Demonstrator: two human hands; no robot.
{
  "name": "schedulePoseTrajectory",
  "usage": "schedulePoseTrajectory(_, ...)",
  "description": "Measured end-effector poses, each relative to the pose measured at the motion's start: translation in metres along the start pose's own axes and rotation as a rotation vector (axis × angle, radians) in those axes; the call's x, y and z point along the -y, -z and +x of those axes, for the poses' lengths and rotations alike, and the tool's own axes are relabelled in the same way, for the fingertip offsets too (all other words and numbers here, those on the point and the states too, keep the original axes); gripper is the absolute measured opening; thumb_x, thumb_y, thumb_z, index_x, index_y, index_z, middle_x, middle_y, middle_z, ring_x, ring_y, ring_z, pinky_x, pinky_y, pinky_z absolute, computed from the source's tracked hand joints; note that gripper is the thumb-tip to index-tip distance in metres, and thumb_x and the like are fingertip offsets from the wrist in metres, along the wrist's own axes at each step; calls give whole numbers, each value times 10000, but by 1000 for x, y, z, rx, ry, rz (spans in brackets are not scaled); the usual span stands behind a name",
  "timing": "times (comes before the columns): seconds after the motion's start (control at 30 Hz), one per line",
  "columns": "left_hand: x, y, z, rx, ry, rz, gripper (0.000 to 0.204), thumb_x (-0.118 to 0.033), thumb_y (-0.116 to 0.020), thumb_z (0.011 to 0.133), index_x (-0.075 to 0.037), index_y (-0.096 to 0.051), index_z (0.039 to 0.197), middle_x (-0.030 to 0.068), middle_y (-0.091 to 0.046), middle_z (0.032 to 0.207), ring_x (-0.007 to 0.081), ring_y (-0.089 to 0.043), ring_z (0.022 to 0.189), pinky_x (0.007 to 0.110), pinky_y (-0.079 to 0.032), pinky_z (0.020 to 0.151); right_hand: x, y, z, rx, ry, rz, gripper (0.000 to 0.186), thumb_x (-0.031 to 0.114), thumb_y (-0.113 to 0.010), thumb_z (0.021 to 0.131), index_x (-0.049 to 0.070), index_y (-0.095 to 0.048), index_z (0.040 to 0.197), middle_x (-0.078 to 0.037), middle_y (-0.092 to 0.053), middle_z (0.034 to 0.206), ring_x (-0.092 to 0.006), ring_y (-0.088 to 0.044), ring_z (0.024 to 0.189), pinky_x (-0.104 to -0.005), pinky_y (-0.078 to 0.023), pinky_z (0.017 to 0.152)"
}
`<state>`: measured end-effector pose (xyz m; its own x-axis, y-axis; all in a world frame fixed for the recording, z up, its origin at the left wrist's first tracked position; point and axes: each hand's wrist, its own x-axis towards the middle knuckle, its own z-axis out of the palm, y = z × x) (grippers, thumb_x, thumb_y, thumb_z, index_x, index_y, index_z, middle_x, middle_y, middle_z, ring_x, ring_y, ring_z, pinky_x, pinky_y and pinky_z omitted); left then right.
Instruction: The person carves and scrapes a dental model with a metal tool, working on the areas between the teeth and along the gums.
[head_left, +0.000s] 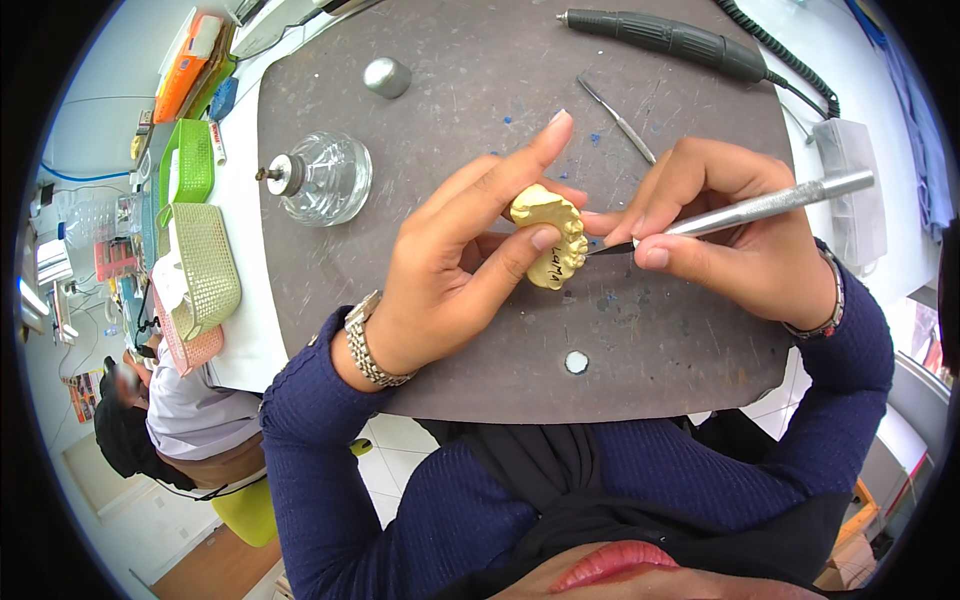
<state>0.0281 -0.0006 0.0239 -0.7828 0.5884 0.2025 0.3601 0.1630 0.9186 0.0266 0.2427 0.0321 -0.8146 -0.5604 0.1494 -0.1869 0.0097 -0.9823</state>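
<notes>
A pale yellow dental cast (540,208) with a row of teeth and dark handwriting on it is pinched between the thumb and fingers of my left hand (440,245). Its teeth face right. My right hand (725,200) grips a slim silver-handled knife (775,207) like a pen, the handle slanting up to the right. The knife's dark, narrow tip lies right at the teeth's edge; whether it touches them I cannot tell. Fingertips of both hands come close together behind the cast. Both hands are above the dark grey work board (480,370).
A round glass spirit lamp (335,180) stands left, with a metal cap (387,77) behind it. A small metal carver (625,125) and a black corded handpiece (665,45) lie at the back. Baskets (205,265) line the left; a clear box (850,180) is right. A person (195,410) sits far left.
</notes>
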Motion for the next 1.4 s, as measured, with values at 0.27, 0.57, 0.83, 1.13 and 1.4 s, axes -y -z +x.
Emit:
schedulePoseTrajectory(0.27, -4, 0, 1, 3, -31, 81, 531, -17, -556, 921, 63, -365, 1410, 158, -608, 1095, 238, -633, 1048, 331, -501, 889, -6, 0, 0, -102, -67, 81, 120, 117, -674, 868, 43, -584, 838, -101, -677, 833, -139, -659, 806, -265, -518, 737)
schedulePoseTrajectory(0.57, -4, -4, 1, -45, -80, 54, 402, 98, -594, 846, -21, -572, 1229, 123, -589, 1094, 199, -634, 995, 287, -559, 823, -8, -3, -1, -119, 10, -28, 116, 97, -675, 861, 51, -581, 811, -114, -685, 830, -151, -663, 803, -273, -511, 721)
schedulePoseTrajectory(0.83, -7, -1, -2, -26, -120, 213, 348, 94, -602, 842, 10, -575, 1179, 145, -601, 1115, 194, -598, 989, 291, -485, 856, -7, -4, -2, -119, 24, -6, 130, 108, -665, 875, 49, -579, 798, -119, -673, 811, -150, -661, 780, -257, -507, 702)
schedulePoseTrajectory(1.13, -4, -4, 1, -93, -132, 117, 359, 101, -641, 814, -10, -623, 1155, 113, -583, 1067, 178, -654, 936, 273, -615, 735, -5, -4, -2, -123, 81, -69, 137, 112, -650, 896, 30, -557, 838, -102, -621, 817, -168, -678, 815, -265, -541, 708)
schedulePoseTrajectory(1.4, -7, -5, -1, -78, -119, 163, 353, 104, -640, 815, 3, -610, 1152, 124, -589, 1072, 172, -615, 942, 272, -525, 797, -8, -3, -4, -72, 189, -162, 138, 54, -654, 878, 20, -534, 821, -104, -602, 824, -204, -691, 834, -302, -565, 740)
